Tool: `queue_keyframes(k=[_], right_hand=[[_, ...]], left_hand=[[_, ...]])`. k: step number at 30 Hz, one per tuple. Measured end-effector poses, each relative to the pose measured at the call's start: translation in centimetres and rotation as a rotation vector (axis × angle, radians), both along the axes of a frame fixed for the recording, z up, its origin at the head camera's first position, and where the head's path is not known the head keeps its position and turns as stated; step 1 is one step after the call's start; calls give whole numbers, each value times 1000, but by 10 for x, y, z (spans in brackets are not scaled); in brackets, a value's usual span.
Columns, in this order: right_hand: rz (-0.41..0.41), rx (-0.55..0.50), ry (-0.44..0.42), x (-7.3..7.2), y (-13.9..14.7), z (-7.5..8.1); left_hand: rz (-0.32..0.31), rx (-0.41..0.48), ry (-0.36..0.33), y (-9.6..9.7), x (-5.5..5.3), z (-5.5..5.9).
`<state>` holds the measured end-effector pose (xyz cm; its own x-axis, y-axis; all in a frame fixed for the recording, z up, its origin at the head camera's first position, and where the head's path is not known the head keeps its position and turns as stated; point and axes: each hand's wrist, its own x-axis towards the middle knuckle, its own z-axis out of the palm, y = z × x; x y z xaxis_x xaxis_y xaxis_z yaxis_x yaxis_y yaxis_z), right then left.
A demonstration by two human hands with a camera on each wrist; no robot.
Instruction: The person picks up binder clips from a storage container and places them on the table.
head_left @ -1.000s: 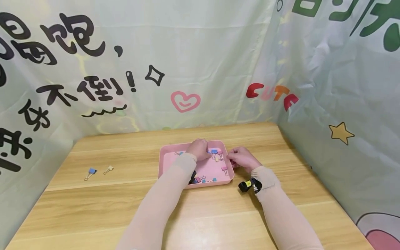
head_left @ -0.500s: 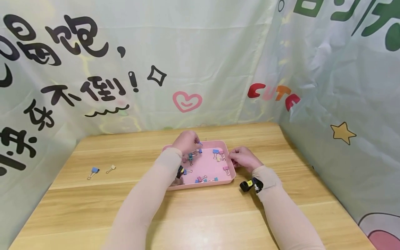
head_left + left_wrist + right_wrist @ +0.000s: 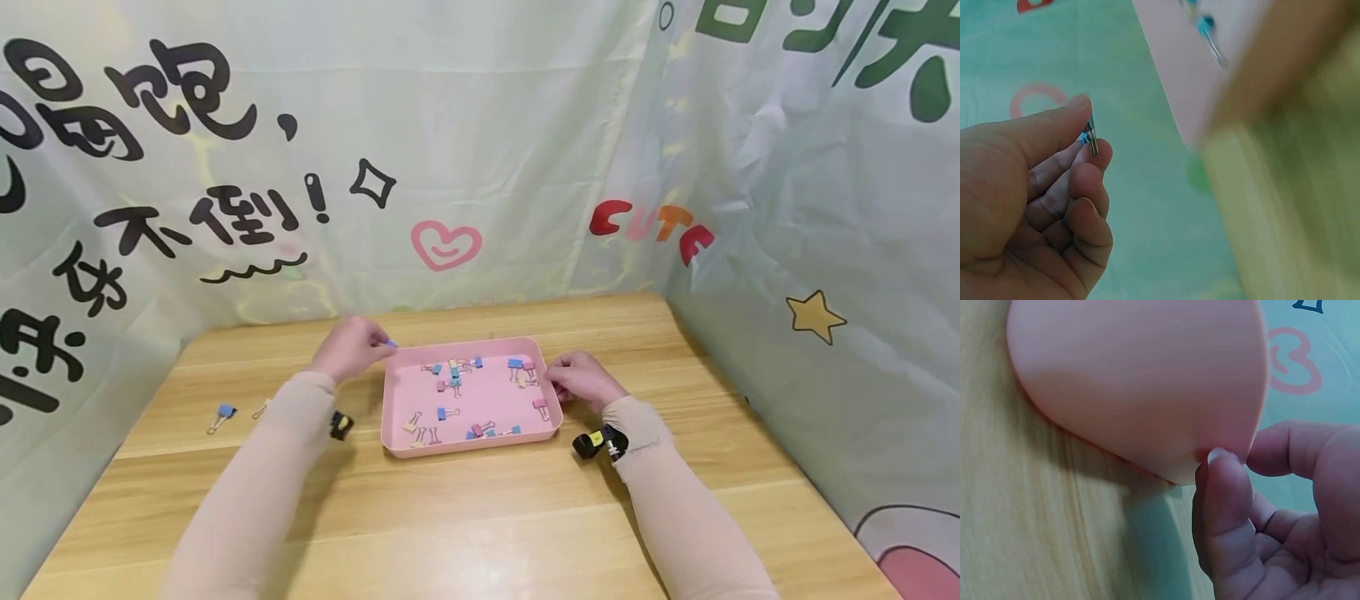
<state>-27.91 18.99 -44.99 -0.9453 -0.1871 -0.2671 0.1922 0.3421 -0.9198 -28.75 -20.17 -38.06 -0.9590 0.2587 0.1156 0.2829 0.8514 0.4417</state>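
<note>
My left hand [image 3: 349, 347] is over the table just off the tray's back left corner. Its thumb and fingers pinch a small blue binder clip [image 3: 391, 342]; in the left wrist view the clip [image 3: 1090, 136] is mostly covered by the thumb and fingertips. A shallow pink tray [image 3: 498, 404] lies flat on the table with several blue, pink, teal and cream binder clips scattered in it. At the tray's right side, my right hand [image 3: 587, 381] grips the rim between thumb and finger, as the right wrist view of the tray wall [image 3: 1147, 381] shows.
On the wooden table [image 3: 480, 525], left of the tray, lie a blue binder clip [image 3: 226, 411] and a cream binder clip [image 3: 261, 410] partly hidden by the left sleeve. Printed cloth [image 3: 510, 125] hangs along the table's back and right side.
My left hand has risen out of the tray and moved left past its edge, carrying the blue binder clip. My right hand keeps its hold on the rim.
</note>
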Motion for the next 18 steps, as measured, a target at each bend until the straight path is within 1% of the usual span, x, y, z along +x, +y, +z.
queue_keyframes(k=[4,6,9,12,14,18], right_hand=[[2,-9,1,0,-1,0],[5,-10,-1,0,-1,0],[6,-8,-4,0,-1,1],[-3,-2,-11,1,-1,3],[-2,1,-12,1,-2,3],[2,3,-18,-1,-1,1]], left_hand=[[18,-26,29,-47,17,-5],[37,-32,23,-68,26,-8],[72,-38,-4,-95,39,-12],[104,-34,-35,-117,51,-16],[126,-37,-47,-128,58,-18],[153,-37,-44,-145,69,-23]])
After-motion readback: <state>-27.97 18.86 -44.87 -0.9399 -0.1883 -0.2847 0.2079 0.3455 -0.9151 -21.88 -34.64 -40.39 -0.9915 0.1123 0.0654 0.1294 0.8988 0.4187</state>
